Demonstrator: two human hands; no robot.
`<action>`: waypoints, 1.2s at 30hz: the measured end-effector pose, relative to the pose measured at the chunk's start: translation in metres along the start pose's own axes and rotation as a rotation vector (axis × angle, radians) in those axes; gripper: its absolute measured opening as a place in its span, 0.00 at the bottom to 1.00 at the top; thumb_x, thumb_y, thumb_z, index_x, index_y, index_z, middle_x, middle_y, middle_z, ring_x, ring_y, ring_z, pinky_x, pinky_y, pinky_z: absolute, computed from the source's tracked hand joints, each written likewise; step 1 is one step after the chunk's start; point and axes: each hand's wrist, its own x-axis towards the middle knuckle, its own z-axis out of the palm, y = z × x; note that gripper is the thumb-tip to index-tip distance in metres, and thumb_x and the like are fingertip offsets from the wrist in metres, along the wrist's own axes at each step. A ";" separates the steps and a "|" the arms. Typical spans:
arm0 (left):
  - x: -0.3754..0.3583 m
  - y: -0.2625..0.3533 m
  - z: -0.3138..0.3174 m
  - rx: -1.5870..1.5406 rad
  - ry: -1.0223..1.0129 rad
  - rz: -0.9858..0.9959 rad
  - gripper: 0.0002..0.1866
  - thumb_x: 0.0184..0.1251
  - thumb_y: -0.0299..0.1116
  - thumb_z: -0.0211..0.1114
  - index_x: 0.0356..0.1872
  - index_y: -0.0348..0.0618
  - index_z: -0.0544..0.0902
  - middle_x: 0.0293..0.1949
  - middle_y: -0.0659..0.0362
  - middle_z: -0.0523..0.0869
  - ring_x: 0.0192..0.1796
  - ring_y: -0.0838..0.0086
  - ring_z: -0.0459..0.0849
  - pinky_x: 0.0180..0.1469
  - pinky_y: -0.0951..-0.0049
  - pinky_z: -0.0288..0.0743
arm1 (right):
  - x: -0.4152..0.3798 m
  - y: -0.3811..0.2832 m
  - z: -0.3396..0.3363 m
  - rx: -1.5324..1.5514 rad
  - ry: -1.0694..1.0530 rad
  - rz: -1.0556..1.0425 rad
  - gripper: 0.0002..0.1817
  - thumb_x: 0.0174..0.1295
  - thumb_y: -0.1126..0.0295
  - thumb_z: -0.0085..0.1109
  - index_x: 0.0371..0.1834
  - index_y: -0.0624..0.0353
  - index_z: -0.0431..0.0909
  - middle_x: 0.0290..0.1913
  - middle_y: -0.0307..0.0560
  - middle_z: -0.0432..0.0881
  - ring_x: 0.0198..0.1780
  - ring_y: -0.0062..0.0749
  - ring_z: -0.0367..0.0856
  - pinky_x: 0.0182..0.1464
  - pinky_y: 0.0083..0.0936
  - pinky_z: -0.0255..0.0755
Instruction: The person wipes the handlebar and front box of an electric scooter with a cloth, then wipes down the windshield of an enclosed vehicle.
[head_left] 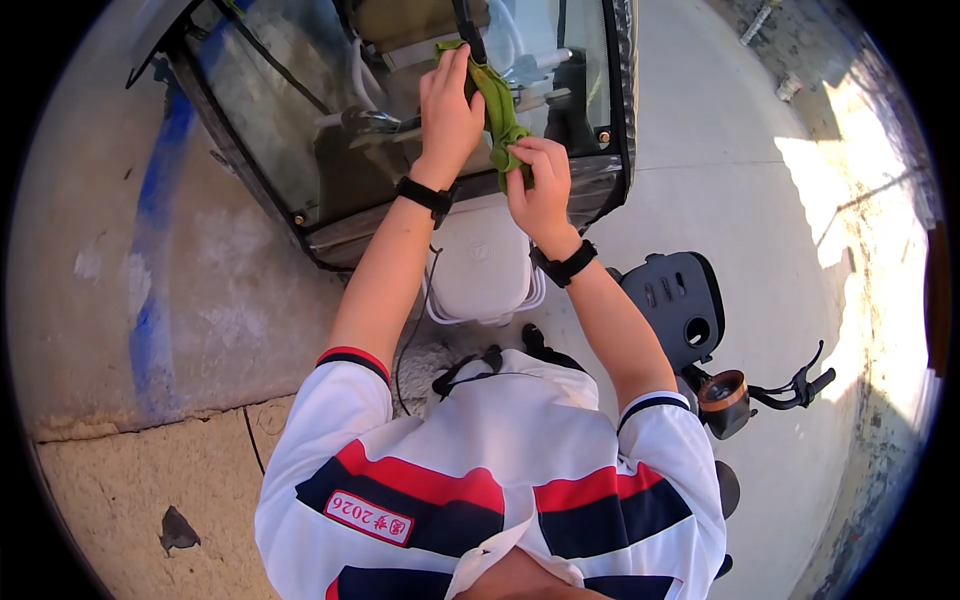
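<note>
A crumpled green cloth [495, 100] lies against the windshield [400, 165] of a small cabin vehicle, near the foot of a black wiper-like arm [468, 28]. My left hand [450, 112] grips the upper part of the cloth, fingers pointing up the glass and the thumb on the cloth's edge. Lower down and to the right, my right hand [543, 190] pinches the cloth's bottom end between thumb and fingers. Black bands circle both wrists. Handlebars [370, 122] show through the glass.
Below the windshield sits a white plastic container [482, 262], close to my body. A dark grey scooter front [675, 305] with a round lamp [725, 395] and a handlebar [800, 385] stands on my right. A blue stripe [155, 240] marks the left concrete.
</note>
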 end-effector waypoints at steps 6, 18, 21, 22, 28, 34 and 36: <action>0.007 0.017 0.019 -0.020 -0.048 0.046 0.37 0.55 0.21 0.67 0.71 0.42 0.69 0.67 0.50 0.75 0.60 0.48 0.74 0.65 0.57 0.69 | -0.001 -0.006 -0.016 0.035 0.052 -0.003 0.18 0.46 0.87 0.61 0.42 0.62 0.78 0.45 0.52 0.80 0.46 0.49 0.78 0.49 0.37 0.73; 0.031 0.044 0.058 -0.059 -0.124 0.131 0.38 0.56 0.20 0.65 0.72 0.41 0.68 0.67 0.49 0.74 0.59 0.48 0.74 0.65 0.57 0.69 | -0.004 0.016 -0.047 -0.023 0.090 0.017 0.18 0.45 0.87 0.61 0.42 0.63 0.78 0.45 0.52 0.80 0.46 0.49 0.78 0.49 0.37 0.73; 0.037 0.048 0.065 -0.056 -0.128 0.130 0.38 0.56 0.20 0.65 0.72 0.41 0.68 0.67 0.49 0.74 0.59 0.48 0.74 0.65 0.57 0.69 | -0.002 0.022 -0.052 -0.038 0.095 0.027 0.18 0.45 0.86 0.62 0.42 0.63 0.78 0.45 0.52 0.80 0.46 0.49 0.78 0.49 0.37 0.73; 0.036 0.050 0.066 -0.054 -0.124 0.127 0.37 0.57 0.20 0.65 0.72 0.41 0.68 0.67 0.49 0.75 0.59 0.48 0.74 0.65 0.57 0.69 | -0.001 0.023 -0.054 -0.044 0.094 0.029 0.18 0.45 0.86 0.61 0.42 0.63 0.78 0.45 0.53 0.80 0.46 0.49 0.78 0.49 0.37 0.73; 0.035 0.053 0.059 -0.054 -0.117 0.094 0.35 0.58 0.24 0.67 0.70 0.39 0.70 0.64 0.48 0.75 0.61 0.48 0.73 0.66 0.57 0.69 | 0.011 0.037 -0.050 -0.048 0.094 0.040 0.17 0.47 0.86 0.61 0.43 0.63 0.78 0.46 0.53 0.81 0.47 0.50 0.79 0.50 0.37 0.73; 0.026 0.043 0.040 0.081 -0.069 0.043 0.38 0.59 0.27 0.70 0.73 0.39 0.67 0.66 0.49 0.73 0.64 0.48 0.71 0.67 0.56 0.68 | 0.030 0.047 -0.027 0.005 0.098 0.071 0.17 0.50 0.85 0.62 0.44 0.63 0.78 0.48 0.55 0.81 0.50 0.51 0.79 0.52 0.38 0.74; 0.025 0.032 0.025 0.172 -0.058 0.006 0.40 0.59 0.30 0.71 0.74 0.39 0.65 0.69 0.49 0.71 0.66 0.47 0.69 0.69 0.53 0.65 | 0.034 0.048 -0.011 0.044 0.092 0.078 0.17 0.51 0.85 0.62 0.45 0.63 0.78 0.49 0.55 0.81 0.50 0.52 0.79 0.53 0.38 0.74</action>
